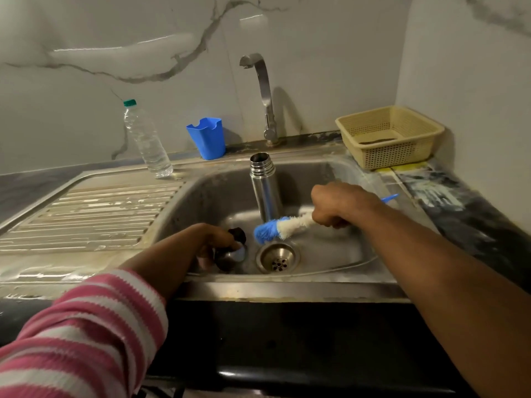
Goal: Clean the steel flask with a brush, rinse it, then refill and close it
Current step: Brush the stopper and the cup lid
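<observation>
The steel flask (pixel 265 188) stands upright and uncapped in the sink basin (pixel 330 248), below the tap. My right hand (pixel 336 205) grips the handle of a bottle brush (pixel 283 226); its blue and white bristle head lies low over the basin, beside the flask's base and above the drain (pixel 277 258). My left hand (pixel 212 239) holds the flask's cap (pixel 230 255), a dark steel piece with a pale inside, near the basin's front left. A small black stopper (pixel 238 234) sits just past my left fingers.
A steel tap (pixel 264 96) rises behind the sink. A clear plastic water bottle (pixel 146 139) with a green cap and a blue plastic holder (pixel 207 137) stand at the back. A beige basket (pixel 389 136) sits at the back right. A ribbed drainboard (pixel 86 214) lies to the left.
</observation>
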